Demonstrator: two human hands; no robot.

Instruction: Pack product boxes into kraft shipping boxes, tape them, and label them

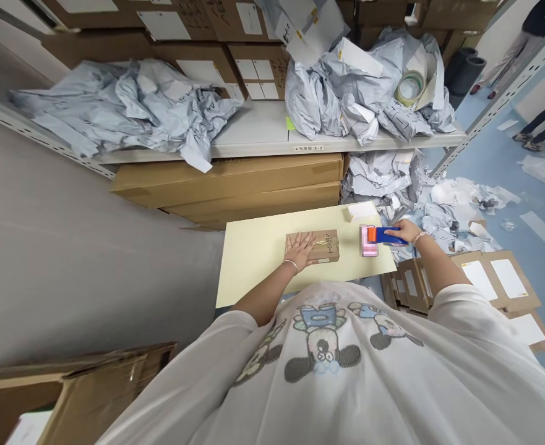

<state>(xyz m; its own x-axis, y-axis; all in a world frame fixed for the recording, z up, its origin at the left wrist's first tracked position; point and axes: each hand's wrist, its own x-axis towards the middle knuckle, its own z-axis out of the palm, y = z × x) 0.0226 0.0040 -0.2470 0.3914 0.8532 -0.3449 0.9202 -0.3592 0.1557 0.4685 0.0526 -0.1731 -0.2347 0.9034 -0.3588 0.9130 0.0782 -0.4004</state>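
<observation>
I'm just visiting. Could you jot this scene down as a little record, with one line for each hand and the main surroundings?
Left hand: the left hand lies flat, fingers spread, on a small cardboard box
Right hand: the right hand grips a blue-and-orange tool
Beside the tool: a blurred pink item, overlapped by the tool's orange end; contact unclear
Table: pale yellow tabletop, with a small white box near its far edge
Shelf: metal shelf bearing crumpled grey bags
</observation>
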